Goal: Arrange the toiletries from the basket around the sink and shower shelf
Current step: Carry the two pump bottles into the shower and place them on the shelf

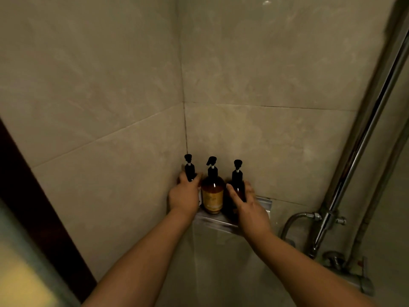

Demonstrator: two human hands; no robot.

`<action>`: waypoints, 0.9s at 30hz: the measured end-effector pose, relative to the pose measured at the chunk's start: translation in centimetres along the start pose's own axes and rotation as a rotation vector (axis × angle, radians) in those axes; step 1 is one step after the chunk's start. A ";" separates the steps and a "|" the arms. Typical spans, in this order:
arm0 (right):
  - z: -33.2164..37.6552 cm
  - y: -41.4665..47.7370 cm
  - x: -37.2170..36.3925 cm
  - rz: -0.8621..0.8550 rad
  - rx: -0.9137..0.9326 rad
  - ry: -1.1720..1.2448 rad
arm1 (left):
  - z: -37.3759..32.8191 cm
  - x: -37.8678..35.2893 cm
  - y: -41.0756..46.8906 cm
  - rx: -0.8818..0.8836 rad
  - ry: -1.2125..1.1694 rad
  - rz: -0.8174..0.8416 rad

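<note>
While upright on the shelf point(264, 203), outer pump bottles point(189, 170) each within a closed hand: left hand point(184, 194), right hand point(249, 207).

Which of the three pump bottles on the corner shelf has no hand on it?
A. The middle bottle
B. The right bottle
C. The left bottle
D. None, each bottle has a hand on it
A: the middle bottle with the yellow label stands free on the shelf, while the left hand wraps the left bottle and the right hand wraps the right bottle.
</note>
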State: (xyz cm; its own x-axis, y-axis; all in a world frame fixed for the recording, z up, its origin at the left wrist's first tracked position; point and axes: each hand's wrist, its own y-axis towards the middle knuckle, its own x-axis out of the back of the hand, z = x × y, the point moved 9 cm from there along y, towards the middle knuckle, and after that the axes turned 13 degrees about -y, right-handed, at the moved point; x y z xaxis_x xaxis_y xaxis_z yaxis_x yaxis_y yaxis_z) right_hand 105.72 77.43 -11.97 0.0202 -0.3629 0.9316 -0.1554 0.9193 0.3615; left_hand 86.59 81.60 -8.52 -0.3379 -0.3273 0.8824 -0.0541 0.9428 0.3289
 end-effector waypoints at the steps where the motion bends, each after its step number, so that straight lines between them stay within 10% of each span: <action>1: 0.0 0.0 0.0 -0.001 0.004 0.001 | 0.1 -0.1 0.0 0.002 0.001 0.008; 27: 2.8 -2.9 0.0 0.048 0.056 -0.159 | -1.0 -3.1 -5.8 -0.150 0.189 0.094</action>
State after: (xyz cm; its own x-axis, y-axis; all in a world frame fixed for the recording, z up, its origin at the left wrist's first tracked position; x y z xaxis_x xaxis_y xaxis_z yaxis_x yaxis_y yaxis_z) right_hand 103.37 74.28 -13.10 -0.1447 -0.3427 0.9282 -0.2074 0.9278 0.3102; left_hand 88.92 77.07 -12.87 -0.1530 -0.2580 0.9540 0.1141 0.9543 0.2763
